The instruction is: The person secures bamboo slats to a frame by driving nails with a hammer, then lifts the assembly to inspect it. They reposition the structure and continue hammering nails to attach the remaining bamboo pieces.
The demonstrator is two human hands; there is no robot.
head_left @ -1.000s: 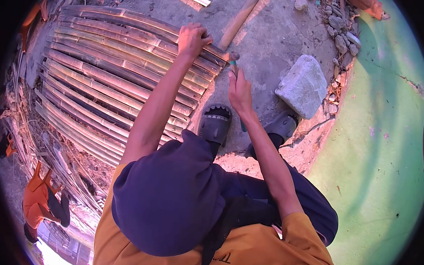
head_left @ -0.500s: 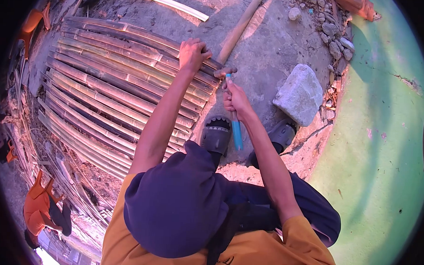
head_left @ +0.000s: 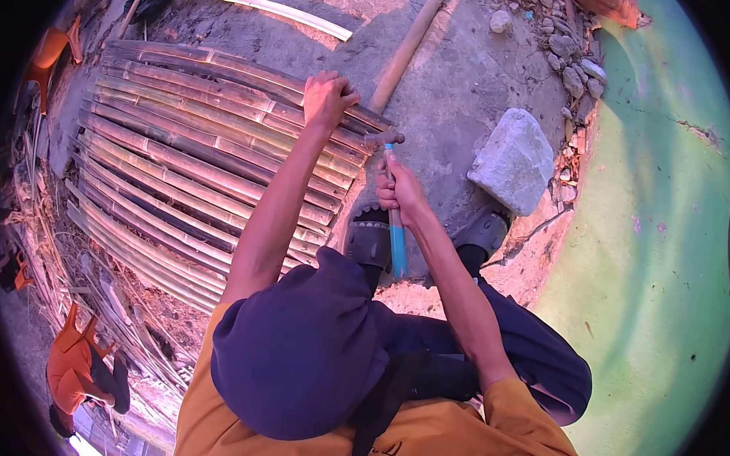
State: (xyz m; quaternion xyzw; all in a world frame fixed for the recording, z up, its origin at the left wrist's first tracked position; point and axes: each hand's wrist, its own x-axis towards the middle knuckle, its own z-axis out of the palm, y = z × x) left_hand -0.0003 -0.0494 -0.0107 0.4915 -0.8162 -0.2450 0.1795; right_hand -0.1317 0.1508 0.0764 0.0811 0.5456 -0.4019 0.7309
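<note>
Rows of split bamboo slats [head_left: 183, 153] lie side by side on the ground, forming a panel left of my feet. My left hand [head_left: 328, 100] is closed at the right end of the far slats, its fingers curled over the outermost bamboo slat [head_left: 367, 113]. In my right hand [head_left: 400, 189] is a hammer [head_left: 397, 249], gripped around the middle of its blue handle. The hammer's metal head points away from me and overlaps the slat ends in this view.
A wooden pole [head_left: 409, 49] runs away from the slats' far corner. To the right sit a big pale stone block [head_left: 514, 162], rubble [head_left: 575, 70] and a green floor [head_left: 646, 238]. Another person [head_left: 83, 371] sits at lower left, near an orange chair [head_left: 51, 52] and bamboo scraps.
My right hand and the hammer have come slightly toward me, and the handle has swung a little to the left at its lower end. My left hand stays at the same slat.
</note>
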